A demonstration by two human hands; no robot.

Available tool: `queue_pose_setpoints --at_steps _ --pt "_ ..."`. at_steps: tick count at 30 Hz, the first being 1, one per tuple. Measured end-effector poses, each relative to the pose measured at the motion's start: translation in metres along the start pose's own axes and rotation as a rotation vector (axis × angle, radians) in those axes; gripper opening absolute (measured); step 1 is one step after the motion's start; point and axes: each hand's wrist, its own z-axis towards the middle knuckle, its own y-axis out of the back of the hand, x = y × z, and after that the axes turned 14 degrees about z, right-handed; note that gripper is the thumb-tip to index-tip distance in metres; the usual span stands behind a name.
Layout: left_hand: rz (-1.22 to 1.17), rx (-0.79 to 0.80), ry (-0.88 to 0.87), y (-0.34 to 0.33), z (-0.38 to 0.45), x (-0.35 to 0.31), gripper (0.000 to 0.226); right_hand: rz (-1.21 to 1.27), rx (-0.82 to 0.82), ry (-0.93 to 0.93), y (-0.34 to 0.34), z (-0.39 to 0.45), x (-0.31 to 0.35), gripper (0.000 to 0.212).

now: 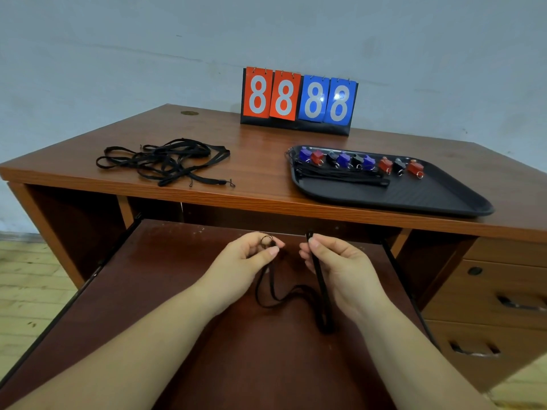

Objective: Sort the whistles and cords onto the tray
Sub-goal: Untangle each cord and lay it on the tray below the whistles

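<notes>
1 desk carries the tray at 2 o'clock from the hands, whistles lined along its far edge. Loose cords lie at 11 o'clock. Left hand and right hand each pinch 1 end of the held cord, which hangs looped between them. The right hand is judged nearer the tray.

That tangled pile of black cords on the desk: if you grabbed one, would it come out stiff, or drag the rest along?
Probably floppy: the cord held by the left hand and right hand sags in a loose loop. The pile of cords looks interlaced, so lifting one would likely drag others. They look thin and light.
</notes>
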Motion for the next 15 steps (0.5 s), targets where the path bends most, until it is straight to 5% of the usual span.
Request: queue_pose_setpoints --at_steps 15 --pt "-0.136 -0.039 0.01 -0.0002 -0.0033 -0.0065 0.016 -0.238 0.074 0.021 -0.0043 -0.0093 -0.0029 0.007"
